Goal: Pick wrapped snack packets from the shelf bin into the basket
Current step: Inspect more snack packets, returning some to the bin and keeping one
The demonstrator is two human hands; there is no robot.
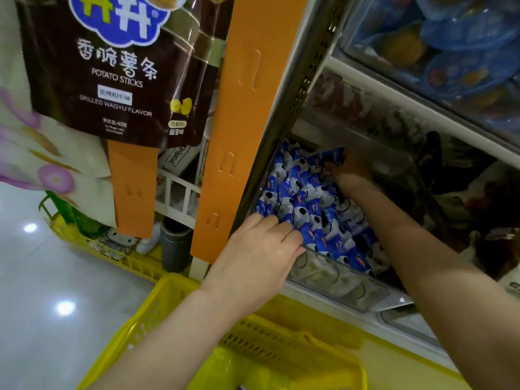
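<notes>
The snack packets lie heaped in the shelf bin, small pillow-shaped sachets in glossy blue-and-white film, crinkled and overlapping so that no one packet sits free of its neighbours. The bin is a clear, hard plastic trough with a low front wall, tilted toward the person, and it sits on the lower shelf just above the basket. The right hand reaches deep to the back of the heap, in shadow and somewhat blurred, with its fingers curled round a bunch of packets, one of them standing up above the rest. The left hand lies at the front left corner of the bin with fingers bent over the packets and tips sunk among them; whether it has pinched any yet I cannot tell. The step in hand looks like gathering from the bin, with nothing carried over so far. The next move would call for a firm close on slippery film, a lift clear of the front wall, then a short drop into the yellow basket, a rigid perforated plastic tub waiting below. To the left hang an orange hanging strip and a dark potato sticks bag, above a shiny pale floor
</notes>
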